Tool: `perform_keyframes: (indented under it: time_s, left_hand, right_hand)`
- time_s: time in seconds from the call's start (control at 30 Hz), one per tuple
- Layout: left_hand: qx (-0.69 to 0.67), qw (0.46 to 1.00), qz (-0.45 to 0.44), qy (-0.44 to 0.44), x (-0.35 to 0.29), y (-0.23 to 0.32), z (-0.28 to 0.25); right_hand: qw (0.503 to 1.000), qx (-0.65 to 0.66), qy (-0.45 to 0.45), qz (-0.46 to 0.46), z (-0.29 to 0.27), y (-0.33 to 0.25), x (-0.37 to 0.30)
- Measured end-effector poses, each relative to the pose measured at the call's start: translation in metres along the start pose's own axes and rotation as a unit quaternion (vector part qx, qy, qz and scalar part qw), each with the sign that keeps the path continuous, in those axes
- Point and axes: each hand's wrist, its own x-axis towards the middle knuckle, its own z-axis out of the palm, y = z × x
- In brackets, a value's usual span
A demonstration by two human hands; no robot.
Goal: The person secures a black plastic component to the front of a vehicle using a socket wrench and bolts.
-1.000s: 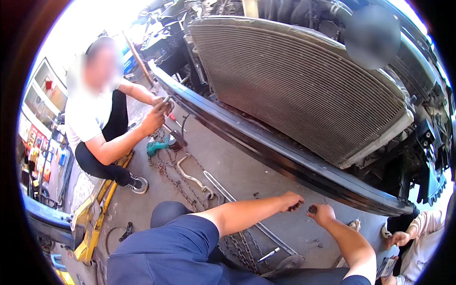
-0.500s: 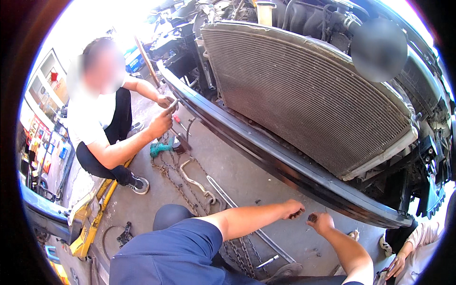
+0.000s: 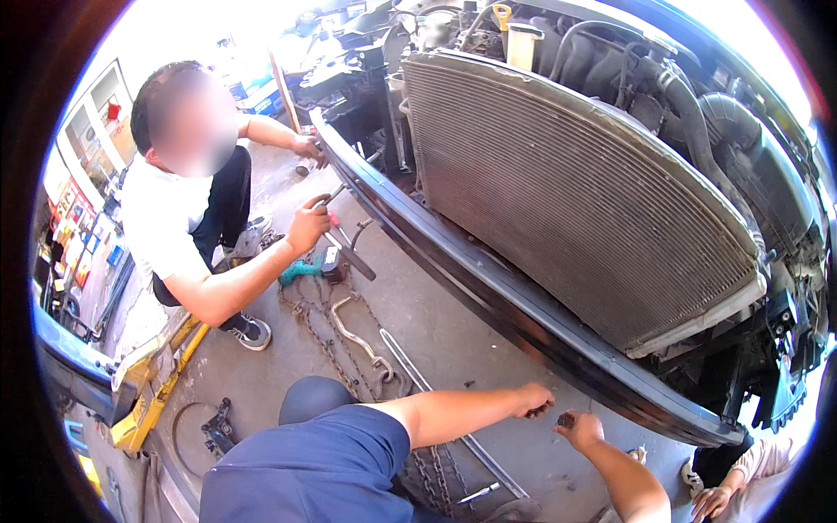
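Note:
My left hand (image 3: 534, 401) is closed, its fingertips pinched on something dark that I cannot make out. Just beside it, my right hand (image 3: 586, 431) grips a small dark piece (image 3: 567, 421), too small to name. The two hands are close but apart, above the concrete floor. In front of them runs a long black bumper beam (image 3: 488, 283), below a car's finned radiator (image 3: 575, 192). A long metal bar (image 3: 488, 460) lies on the floor under my left forearm, with a rusty chain (image 3: 432, 475) beside it.
On the left a co-worker (image 3: 187, 218) crouches at the beam's far end, holding a tool. A teal power tool (image 3: 301, 270), chains and a bent hook (image 3: 353, 331) lie on the floor. A yellow metal frame (image 3: 161, 383) stands left. Another person's hand (image 3: 713, 503) shows lower right.
The view has shifted slightly. The co-worker's hands have moved apart, one now at the beam's end and the other pointing a tool towards the beam. My hands stay close together, both closed.

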Motion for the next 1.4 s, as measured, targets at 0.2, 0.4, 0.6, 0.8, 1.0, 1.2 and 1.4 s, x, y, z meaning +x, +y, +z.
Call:
perform_keyframes:
  time_s: [0.2,0.4,0.6,0.8,1.0,1.2,1.4]
  left_hand:
    - [0.012,1.000,0.004,0.012,-0.001,0.002,0.000]
    - [0.011,1.000,0.007,0.019,0.002,0.002,0.002]
    - [0.003,1.000,0.007,0.018,0.003,0.002,0.001]
    - [-0.005,1.000,0.009,0.014,0.003,0.001,-0.003]
    - [0.004,1.000,0.006,0.022,-0.004,0.007,0.000]
    - [0.009,1.000,0.011,0.019,-0.007,0.006,0.002]
    - [0.004,1.000,0.011,0.009,-0.003,0.003,0.000]
  right_hand:
    - [1.000,-0.019,-0.002,-0.006,0.000,-0.004,0.000]
    - [1.000,0.001,-0.009,-0.020,0.001,-0.006,0.001]
    - [0.999,-0.033,0.004,-0.040,0.001,-0.009,0.001]
    - [0.999,-0.016,0.000,-0.041,0.006,-0.004,0.006]
    - [1.000,-0.004,-0.012,-0.024,0.006,-0.003,0.006]
    - [1.000,-0.022,-0.006,-0.022,0.005,-0.004,0.003]
    - [0.999,-0.031,-0.016,-0.016,0.003,-0.005,0.003]
